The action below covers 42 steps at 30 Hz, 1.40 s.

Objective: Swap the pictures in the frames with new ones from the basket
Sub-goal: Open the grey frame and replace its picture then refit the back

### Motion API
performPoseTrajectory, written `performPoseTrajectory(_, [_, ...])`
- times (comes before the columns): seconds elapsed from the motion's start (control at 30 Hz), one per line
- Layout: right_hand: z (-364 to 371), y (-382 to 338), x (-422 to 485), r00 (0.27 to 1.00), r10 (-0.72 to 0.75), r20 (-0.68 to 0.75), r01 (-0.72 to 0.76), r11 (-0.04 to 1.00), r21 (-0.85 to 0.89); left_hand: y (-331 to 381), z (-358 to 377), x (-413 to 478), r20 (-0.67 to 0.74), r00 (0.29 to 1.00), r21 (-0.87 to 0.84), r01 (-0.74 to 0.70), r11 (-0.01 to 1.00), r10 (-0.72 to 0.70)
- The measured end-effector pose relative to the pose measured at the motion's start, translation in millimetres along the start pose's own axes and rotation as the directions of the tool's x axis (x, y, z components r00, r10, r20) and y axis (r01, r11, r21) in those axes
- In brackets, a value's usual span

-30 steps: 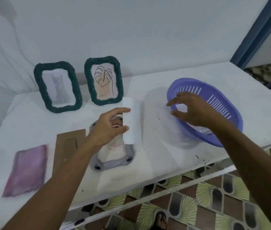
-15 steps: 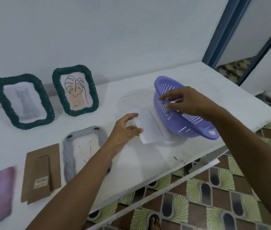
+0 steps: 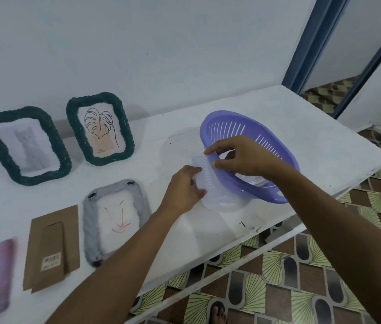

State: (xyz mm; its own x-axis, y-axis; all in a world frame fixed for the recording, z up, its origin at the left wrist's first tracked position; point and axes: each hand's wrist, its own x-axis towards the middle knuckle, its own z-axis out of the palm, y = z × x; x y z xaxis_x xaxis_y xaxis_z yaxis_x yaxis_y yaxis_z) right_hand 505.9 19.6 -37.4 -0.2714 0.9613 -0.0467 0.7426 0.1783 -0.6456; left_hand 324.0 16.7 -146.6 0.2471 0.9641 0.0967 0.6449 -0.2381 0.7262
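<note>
Right hand pinches the near rim of the purple basket between thumb and fingers, tipping it up on its side, likely to reach under or into it. Left hand has its fingers curled onto a white sheet lying just beside and partly under the basket; probably a removed picture being stowed. Grey frame lies face down and open near the table front edge, with red lines showing on the paper in it. Brown backing board sits beside it; its small label is unreadable. Two green frames lean on the wall, the nearer with a leaf drawing; its tiny caption is illegible.
</note>
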Motion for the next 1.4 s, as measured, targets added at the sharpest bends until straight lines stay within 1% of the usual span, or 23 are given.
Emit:
performPoseTrajectory(0.07, [4.7,1.8,0.9,1.000,-0.010,0.003,0.010,1.000,-0.005,-3.9,0.8,3.0,0.025,0.999,0.210,-0.045,0.977,0.041])
performPoseTrajectory(0.13, [8.1,2.9,1.5,1.000,-0.022,0.003,0.022,1.000,-0.016,-8.5,1.3,4.7,0.041,0.999,0.324,-0.041,0.945,0.029])
performPoseTrajectory(0.3, [15.3,4.6,4.3,1.000,-0.031,-0.002,0.031,0.999,-0.023,-15.6,4.8,1.9,0.044,0.999,0.375,-0.001,0.927,-0.017])
performPoseTrajectory(0.37, [18.3,6.8,5.4,0.999,-0.038,0.025,0.038,0.999,-0.016,-17.9,5.9,1.2,0.046,0.999,0.388,0.001,0.922,-0.020])
performPoseTrajectory(0.4, [19.1,9.1,5.9,0.998,-0.040,0.042,0.039,0.999,0.016,-18.3,6.1,1.5,0.046,0.999,0.386,0.002,0.922,-0.022])
performPoseTrajectory(0.47, [17.4,14.6,7.2,0.999,-0.028,0.041,0.023,0.991,0.130,-18.2,5.7,1.7,0.027,1.000,0.356,0.001,0.935,-0.011])
performPoseTrajectory(0.5, [15.3,19.0,8.8,1.000,-0.013,0.014,0.011,0.987,0.161,-18.7,4.6,1.7,-0.005,1.000,0.305,-0.003,0.952,0.005])
performPoseTrajectory(0.53, [12.9,24.5,11.0,1.000,0.009,-0.024,-0.005,0.988,0.156,-18.6,2.8,1.7,-0.055,0.998,0.218,-0.009,0.976,0.021])
performPoseTrajectory(0.57, [10.9,31.1,14.0,0.997,0.033,-0.065,-0.026,0.994,0.111,-18.7,0.5,1.9,-0.108,0.994,0.096,-0.010,0.995,0.020])
performPoseTrajectory(0.63, [8.7,43.4,22.0,0.992,0.070,-0.107,-0.076,0.996,-0.055,-14.5,-6.2,3.0,-0.163,0.986,-0.152,0.013,0.988,-0.039])
performPoseTrajectory(0.67, [9.3,47.8,26.0,0.991,0.085,-0.102,-0.099,0.985,-0.140,-10.0,-10.0,4.1,-0.167,0.984,-0.231,0.022,0.973,-0.062])
performPoseTrajectory(0.7, [11.0,50.9,29.6,0.992,0.100,-0.082,-0.116,0.969,-0.217,-4.6,-13.3,5.7,-0.167,0.984,-0.271,0.017,0.962,-0.064])
performPoseTrajectory(0.77, [16.5,53.9,35.0,0.989,0.143,-0.030,-0.145,0.937,-0.317,5.9,-17.8,9.2,-0.147,0.989,-0.274,-0.021,0.961,-0.020])
performPoseTrajectory(0.83, [23.2,55.0,37.7,0.984,0.177,-0.010,-0.168,0.916,-0.365,13.4,-19.6,12.6,-0.120,0.993,-0.260,-0.052,0.964,0.021])
performPoseTrajectory(0.97, [34.0,58.5,40.7,0.989,0.142,-0.043,-0.145,0.872,-0.467,19.4,-19.2,15.3,-0.115,0.993,-0.283,-0.023,0.959,-0.010])
performPoseTrajectory(1.03, [34.9,59.7,41.8,0.989,0.137,-0.054,-0.146,0.867,-0.476,18.6,-17.4,15.5,-0.119,0.993,-0.281,-0.021,0.960,-0.013])
performPoseTrajectory(1.17, [32.3,63.7,42.5,0.984,0.152,-0.090,-0.175,0.907,-0.382,16.3,-15.8,16.6,-0.130,0.991,-0.274,-0.026,0.961,-0.010])
performPoseTrajectory(1.3, [28.9,69.0,43.1,0.960,0.178,-0.217,-0.232,0.938,-0.257,18.2,-16.2,16.8,-0.144,0.990,-0.273,-0.036,0.961,-0.004])
performPoseTrajectory(1.4, [23.3,69.9,41.8,0.947,0.214,-0.239,-0.253,0.956,-0.147,20.2,-17.5,16.0,-0.149,0.989,-0.276,-0.044,0.960,0.003])
